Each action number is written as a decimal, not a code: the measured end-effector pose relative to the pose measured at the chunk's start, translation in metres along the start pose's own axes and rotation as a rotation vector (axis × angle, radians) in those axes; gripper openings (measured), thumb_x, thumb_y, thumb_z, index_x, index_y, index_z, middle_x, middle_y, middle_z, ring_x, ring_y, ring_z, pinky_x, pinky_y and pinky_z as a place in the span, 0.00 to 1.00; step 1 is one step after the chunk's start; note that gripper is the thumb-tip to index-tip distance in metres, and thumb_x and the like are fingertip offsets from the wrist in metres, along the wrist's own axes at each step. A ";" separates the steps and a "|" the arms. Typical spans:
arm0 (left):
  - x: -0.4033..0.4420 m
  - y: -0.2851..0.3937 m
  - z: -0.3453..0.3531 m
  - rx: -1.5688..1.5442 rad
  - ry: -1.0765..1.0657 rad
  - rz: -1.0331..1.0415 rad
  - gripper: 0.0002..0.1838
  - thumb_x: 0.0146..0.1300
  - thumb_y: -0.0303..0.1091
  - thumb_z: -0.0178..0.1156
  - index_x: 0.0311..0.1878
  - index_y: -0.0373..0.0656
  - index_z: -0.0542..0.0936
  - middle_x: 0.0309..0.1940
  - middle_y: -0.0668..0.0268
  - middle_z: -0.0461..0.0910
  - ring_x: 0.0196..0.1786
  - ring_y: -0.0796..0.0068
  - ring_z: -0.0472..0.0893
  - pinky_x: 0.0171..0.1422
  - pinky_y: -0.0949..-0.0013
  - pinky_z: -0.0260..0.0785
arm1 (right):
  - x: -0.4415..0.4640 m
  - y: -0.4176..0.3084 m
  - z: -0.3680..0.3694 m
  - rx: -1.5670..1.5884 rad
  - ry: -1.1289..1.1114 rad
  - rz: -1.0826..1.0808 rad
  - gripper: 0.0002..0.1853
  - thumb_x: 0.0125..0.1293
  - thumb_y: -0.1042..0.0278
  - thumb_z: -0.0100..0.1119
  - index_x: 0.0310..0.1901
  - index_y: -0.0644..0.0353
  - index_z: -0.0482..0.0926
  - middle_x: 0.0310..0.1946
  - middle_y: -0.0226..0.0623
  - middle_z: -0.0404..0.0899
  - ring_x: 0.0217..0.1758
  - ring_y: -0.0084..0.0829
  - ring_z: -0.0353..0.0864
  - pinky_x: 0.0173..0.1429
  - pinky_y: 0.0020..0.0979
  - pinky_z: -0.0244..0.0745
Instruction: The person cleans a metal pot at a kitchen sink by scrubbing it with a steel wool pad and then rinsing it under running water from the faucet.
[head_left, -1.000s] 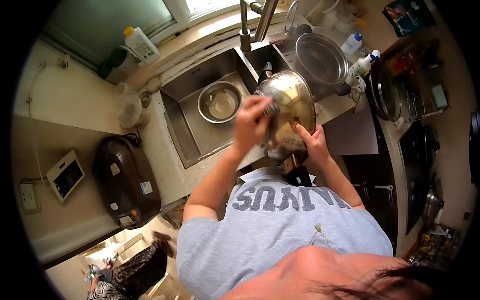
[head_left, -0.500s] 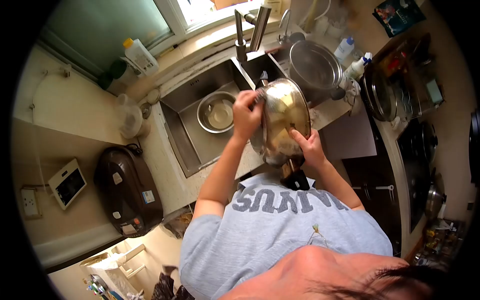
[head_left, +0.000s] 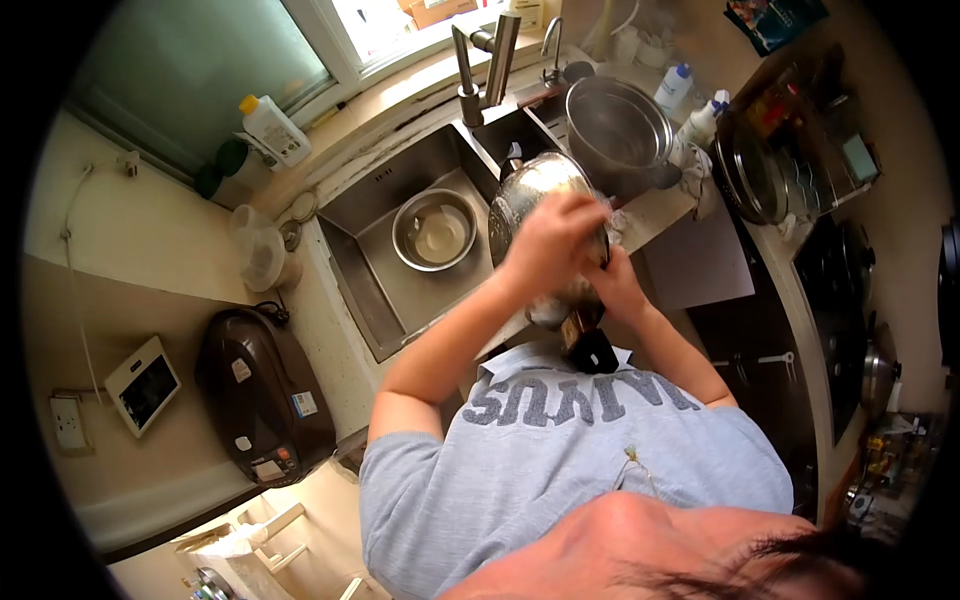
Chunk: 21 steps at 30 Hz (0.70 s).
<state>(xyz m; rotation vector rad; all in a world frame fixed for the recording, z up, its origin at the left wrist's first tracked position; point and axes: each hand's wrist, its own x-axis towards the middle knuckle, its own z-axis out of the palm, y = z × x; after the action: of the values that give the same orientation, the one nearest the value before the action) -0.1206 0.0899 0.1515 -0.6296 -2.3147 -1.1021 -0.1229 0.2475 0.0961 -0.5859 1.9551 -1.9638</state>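
Observation:
A shiny metal pot [head_left: 535, 185] with a dark handle [head_left: 588, 345] is tilted on its side in front of my chest, over the sink's near right edge. My right hand [head_left: 620, 285] grips the pot's right side. Across the pot's surface lies my left hand [head_left: 555, 240], its fingers curled and slightly blurred. Whatever those fingers press on the metal is hidden beneath them. To the left, a steel bowl [head_left: 434, 262] with cloudy liquid sits in the sink [head_left: 370, 290].
A faucet [head_left: 470, 95] rises behind the sink. Right of it stands a large steel pot [head_left: 620, 125], near spray bottles [head_left: 700, 125]. A brown appliance [head_left: 262, 395] occupies the left counter. Glass lids [head_left: 750, 170] lean in a rack at the right.
My left hand has moved right and down, from the pot's left rim to across its surface. A small dark grey thing at its fingertips is now out of sight. The right hand keeps its hold.

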 end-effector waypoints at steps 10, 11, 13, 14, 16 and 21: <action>0.022 -0.034 -0.021 0.041 0.115 -0.149 0.12 0.48 0.29 0.63 0.39 0.41 0.78 0.37 0.58 0.77 0.42 0.54 0.77 0.46 0.61 0.70 | -0.023 -0.017 0.005 0.313 -0.327 0.391 0.09 0.64 0.71 0.56 0.44 0.65 0.76 0.34 0.25 0.78 0.36 0.16 0.73 0.41 0.22 0.70; 0.023 -0.039 -0.023 0.027 0.130 -0.180 0.12 0.48 0.30 0.63 0.38 0.40 0.79 0.37 0.58 0.78 0.41 0.55 0.78 0.45 0.62 0.71 | -0.029 0.001 0.005 0.207 -0.323 0.327 0.13 0.69 0.63 0.51 0.45 0.65 0.75 0.33 0.23 0.76 0.33 0.15 0.70 0.39 0.20 0.67; 0.020 -0.044 -0.022 0.013 0.136 -0.165 0.12 0.48 0.29 0.63 0.39 0.41 0.79 0.38 0.58 0.78 0.42 0.56 0.78 0.46 0.62 0.71 | -0.035 0.007 0.013 0.260 -0.241 0.297 0.16 0.70 0.59 0.47 0.44 0.65 0.75 0.31 0.23 0.75 0.33 0.14 0.69 0.38 0.19 0.66; 0.020 -0.042 -0.021 0.003 0.150 -0.137 0.12 0.48 0.29 0.63 0.39 0.41 0.79 0.39 0.58 0.78 0.43 0.56 0.78 0.47 0.62 0.71 | -0.035 0.010 0.016 0.312 -0.156 0.257 0.19 0.72 0.55 0.43 0.43 0.65 0.75 0.30 0.23 0.74 0.32 0.14 0.68 0.38 0.18 0.65; 0.011 -0.027 -0.018 0.047 0.119 -0.081 0.13 0.48 0.29 0.62 0.40 0.41 0.79 0.41 0.57 0.78 0.45 0.54 0.77 0.50 0.61 0.70 | -0.029 0.020 0.008 0.057 -0.164 0.189 0.24 0.74 0.51 0.36 0.43 0.65 0.76 0.31 0.24 0.75 0.34 0.14 0.69 0.39 0.20 0.66; -0.021 0.017 -0.005 0.021 -0.027 0.108 0.19 0.40 0.21 0.61 0.41 0.40 0.79 0.42 0.59 0.78 0.46 0.55 0.77 0.52 0.60 0.71 | -0.019 0.018 0.002 0.173 -0.111 0.139 0.25 0.74 0.51 0.34 0.40 0.64 0.77 0.30 0.25 0.75 0.33 0.15 0.70 0.37 0.19 0.67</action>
<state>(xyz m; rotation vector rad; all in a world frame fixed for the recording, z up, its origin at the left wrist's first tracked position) -0.0928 0.0917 0.1508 -0.7572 -2.2827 -1.0248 -0.1062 0.2547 0.0764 -0.4894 1.6918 -1.9453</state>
